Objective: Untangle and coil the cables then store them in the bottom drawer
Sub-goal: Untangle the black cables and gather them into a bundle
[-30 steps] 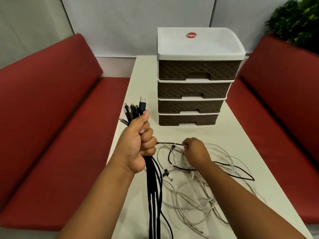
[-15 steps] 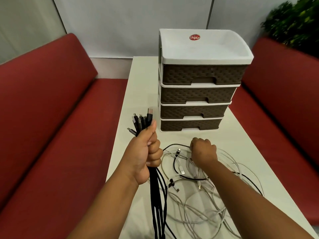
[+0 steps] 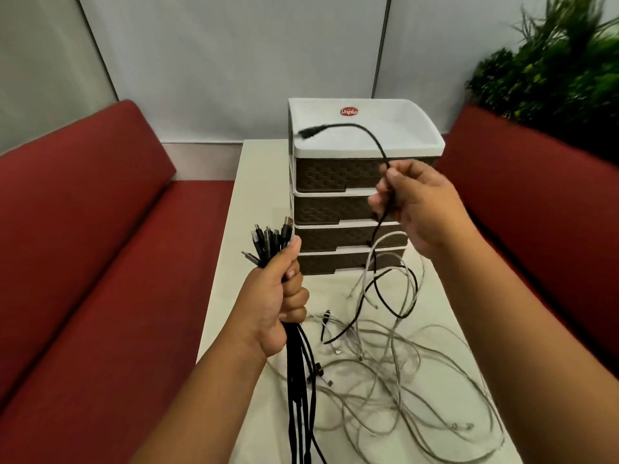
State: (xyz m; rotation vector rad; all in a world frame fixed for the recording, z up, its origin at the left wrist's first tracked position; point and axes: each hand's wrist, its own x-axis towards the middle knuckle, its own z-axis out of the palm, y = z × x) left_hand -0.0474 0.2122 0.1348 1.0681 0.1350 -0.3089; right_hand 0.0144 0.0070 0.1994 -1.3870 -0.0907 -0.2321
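My left hand (image 3: 279, 296) grips a bundle of several black cables (image 3: 299, 390) in a fist; their plugs stick up above the thumb and the cords hang down past the table edge. My right hand (image 3: 415, 205) is raised in front of the drawers and pinches one black cable (image 3: 375, 142). That cable's plug end arcs up and left over the drawer unit, and its tail drops to the table. A tangle of white cables (image 3: 398, 373) lies on the white table (image 3: 258, 182). The drawer unit (image 3: 335, 182) has brown fronts; its bottom drawer (image 3: 330, 264) is closed.
Red sofas flank the table, one on the left (image 3: 100, 262) and one on the right (image 3: 536, 212). A green plant (image 3: 562, 61) stands behind the right sofa. The drawer unit's white top tray (image 3: 402, 128) holds nothing.
My right hand rose from the tangle on the table to drawer height, lifting one black cable out of the white ones. My left hand kept its grip on the bundle.
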